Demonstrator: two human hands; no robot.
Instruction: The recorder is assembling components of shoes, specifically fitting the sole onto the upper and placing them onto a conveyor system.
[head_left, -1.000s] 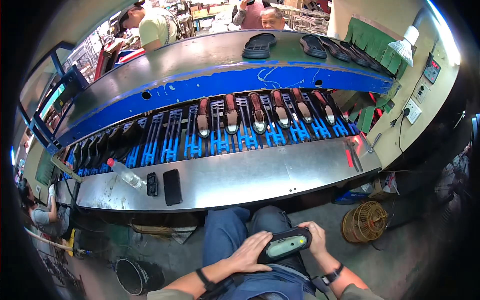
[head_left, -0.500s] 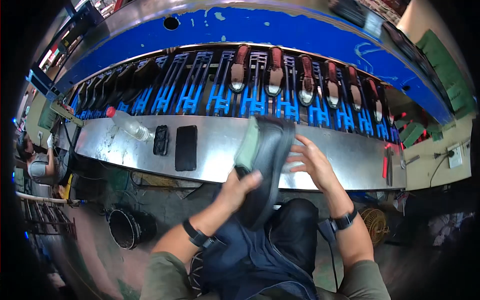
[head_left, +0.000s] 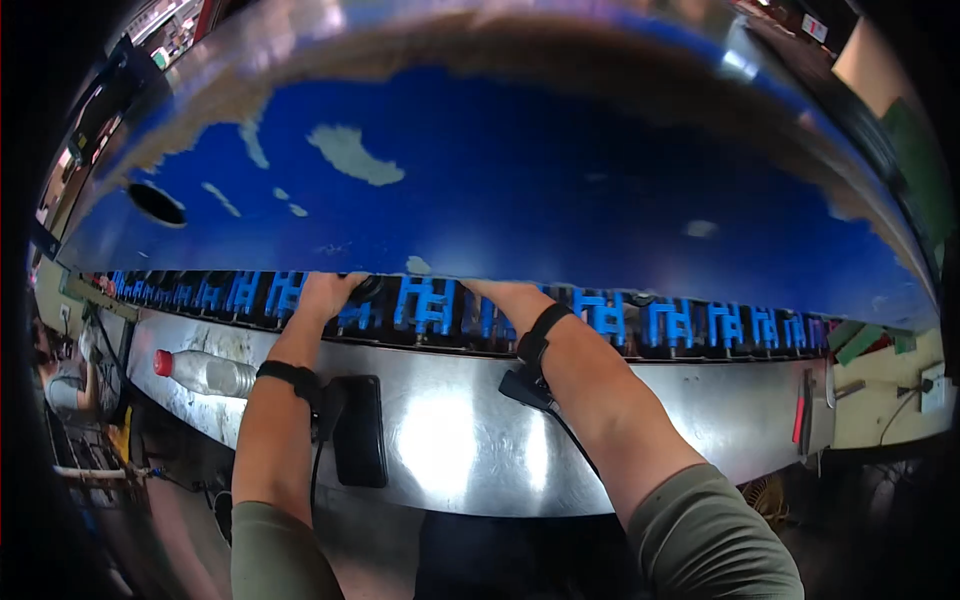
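Both my arms stretch forward over the metal bench top and in under the edge of a blue panel (head_left: 560,190). My left hand (head_left: 330,293) is at the row of blue metal brackets (head_left: 428,305), its fingers mostly hidden by the panel edge. Right beside it shows a dark rounded thing (head_left: 370,287), perhaps part of the black shoe; whether the hand grips it cannot be seen. My right hand (head_left: 500,292) reaches in farther right, over the brackets, with its fingertips out of sight beneath the panel.
On the metal bench top (head_left: 470,400) lie a clear bottle (head_left: 205,372) with a red cap and a black phone (head_left: 360,430) by my left forearm. A red-handled tool (head_left: 802,410) rests at the right end. Another person (head_left: 70,385) is at the far left.
The black shoe was in my left hand above my lap, my right hand open beside it. Now both hands are forward under the panel, and my view has moved closer to it.
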